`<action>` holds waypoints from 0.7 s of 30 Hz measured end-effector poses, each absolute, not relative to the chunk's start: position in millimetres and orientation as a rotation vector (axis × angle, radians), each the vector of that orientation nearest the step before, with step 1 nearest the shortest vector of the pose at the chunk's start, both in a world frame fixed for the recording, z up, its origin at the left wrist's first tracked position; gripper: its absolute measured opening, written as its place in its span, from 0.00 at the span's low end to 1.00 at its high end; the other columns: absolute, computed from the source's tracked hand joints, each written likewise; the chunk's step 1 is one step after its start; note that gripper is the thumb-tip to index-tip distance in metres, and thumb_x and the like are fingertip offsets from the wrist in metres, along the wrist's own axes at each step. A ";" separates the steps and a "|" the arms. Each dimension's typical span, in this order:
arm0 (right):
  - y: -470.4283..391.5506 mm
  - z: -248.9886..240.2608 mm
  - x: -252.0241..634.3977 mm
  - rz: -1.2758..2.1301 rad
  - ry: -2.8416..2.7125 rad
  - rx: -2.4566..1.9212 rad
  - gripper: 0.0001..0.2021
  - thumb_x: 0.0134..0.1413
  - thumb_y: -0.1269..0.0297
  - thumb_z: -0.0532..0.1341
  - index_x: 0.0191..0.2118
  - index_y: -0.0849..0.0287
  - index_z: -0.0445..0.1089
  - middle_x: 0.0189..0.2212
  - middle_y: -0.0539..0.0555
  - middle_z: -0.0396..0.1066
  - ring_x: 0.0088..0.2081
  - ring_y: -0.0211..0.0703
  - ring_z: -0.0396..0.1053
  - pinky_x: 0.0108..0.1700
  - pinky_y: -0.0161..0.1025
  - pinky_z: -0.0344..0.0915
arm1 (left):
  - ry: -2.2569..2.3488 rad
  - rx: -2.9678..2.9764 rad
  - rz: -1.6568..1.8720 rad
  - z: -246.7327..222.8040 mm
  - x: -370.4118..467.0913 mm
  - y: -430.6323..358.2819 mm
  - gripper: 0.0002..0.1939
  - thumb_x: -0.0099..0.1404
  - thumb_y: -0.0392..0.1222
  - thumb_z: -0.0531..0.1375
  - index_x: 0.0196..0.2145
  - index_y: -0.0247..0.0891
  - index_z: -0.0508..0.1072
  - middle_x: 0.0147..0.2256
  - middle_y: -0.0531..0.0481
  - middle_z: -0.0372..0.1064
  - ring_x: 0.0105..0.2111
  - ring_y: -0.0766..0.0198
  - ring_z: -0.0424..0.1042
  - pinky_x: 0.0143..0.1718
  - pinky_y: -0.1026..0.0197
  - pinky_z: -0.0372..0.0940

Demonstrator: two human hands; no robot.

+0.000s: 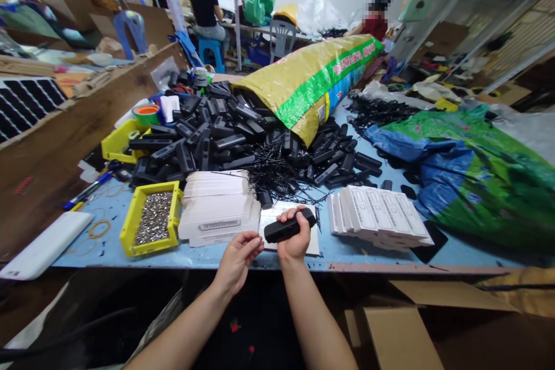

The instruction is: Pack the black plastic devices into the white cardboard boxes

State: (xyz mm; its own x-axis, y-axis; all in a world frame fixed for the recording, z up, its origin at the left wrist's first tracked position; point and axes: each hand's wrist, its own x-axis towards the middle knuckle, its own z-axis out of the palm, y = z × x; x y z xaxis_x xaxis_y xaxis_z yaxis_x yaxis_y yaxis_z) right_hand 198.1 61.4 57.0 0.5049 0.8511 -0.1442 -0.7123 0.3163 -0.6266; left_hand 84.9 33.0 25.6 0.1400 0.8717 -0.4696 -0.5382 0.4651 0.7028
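In my right hand (295, 238) lies a black oblong case (289, 226), held with the fingers wrapped round it, above a white sheet (313, 243). Just left of the case's end, my left hand (241, 259) has thumb and fingertips pinched together; whatever they hold is too small to make out. A stack of white cards (221, 214) stands beyond my left hand, beside a yellow bin (176, 231) of small metal parts (152, 218). Behind both hands rises a heap of black cases (203, 133) with a tangle of thin black strips (277, 165).
White printed boxes (377, 214) are stacked at right, near a green and blue sack (489, 167). A yellow sack (303, 81) lies over the heap. A white case (47, 245) rests at the left edge. Cardboard boxes (403, 335) stand below. Two people sit in the background.
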 end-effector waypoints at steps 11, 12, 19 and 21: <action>62.1 46.5 195.3 1.010 -0.295 -0.802 0.10 0.48 0.58 0.55 0.35 0.54 0.54 0.23 0.44 0.52 0.22 0.33 0.57 0.30 0.35 0.62 | 0.952 0.566 1.182 22.3 97.8 24.0 0.20 0.48 0.40 0.69 0.32 0.38 0.61 0.27 0.57 0.66 0.27 0.72 0.69 0.35 0.68 0.64; 62.1 45.1 193.7 1.022 -0.296 -0.799 0.10 0.48 0.59 0.55 0.35 0.55 0.54 0.22 0.44 0.53 0.22 0.32 0.57 0.30 0.35 0.61 | 0.987 0.621 1.187 18.1 97.5 22.6 0.19 0.49 0.41 0.68 0.31 0.38 0.61 0.27 0.56 0.66 0.28 0.71 0.69 0.36 0.67 0.65; 52.7 32.9 210.7 0.916 -0.695 -0.839 0.06 0.49 0.63 0.59 0.31 0.56 0.61 0.20 0.45 0.61 0.22 0.35 0.62 0.30 0.38 0.63 | 1.377 1.666 1.051 -9.5 38.8 33.6 0.17 0.58 0.42 0.61 0.45 0.39 0.66 0.48 0.41 0.66 0.51 0.53 0.65 0.53 0.49 0.58; 53.5 23.0 225.4 0.816 -0.985 -0.917 0.07 0.44 0.64 0.63 0.27 0.58 0.64 0.22 0.48 0.65 0.25 0.38 0.64 0.31 0.38 0.63 | 1.563 2.065 0.909 -15.4 8.7 45.0 0.21 0.57 0.40 0.60 0.49 0.39 0.66 0.53 0.38 0.61 0.56 0.47 0.58 0.57 0.44 0.50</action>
State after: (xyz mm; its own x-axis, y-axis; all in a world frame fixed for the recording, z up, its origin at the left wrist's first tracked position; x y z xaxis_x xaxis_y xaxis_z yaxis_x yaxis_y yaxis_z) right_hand 225.4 53.5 23.0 0.3377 0.8843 0.3225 -0.1526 0.3895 -0.9083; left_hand 8.7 45.0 -15.4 0.1659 0.9515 0.2591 0.6956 -0.2991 0.6532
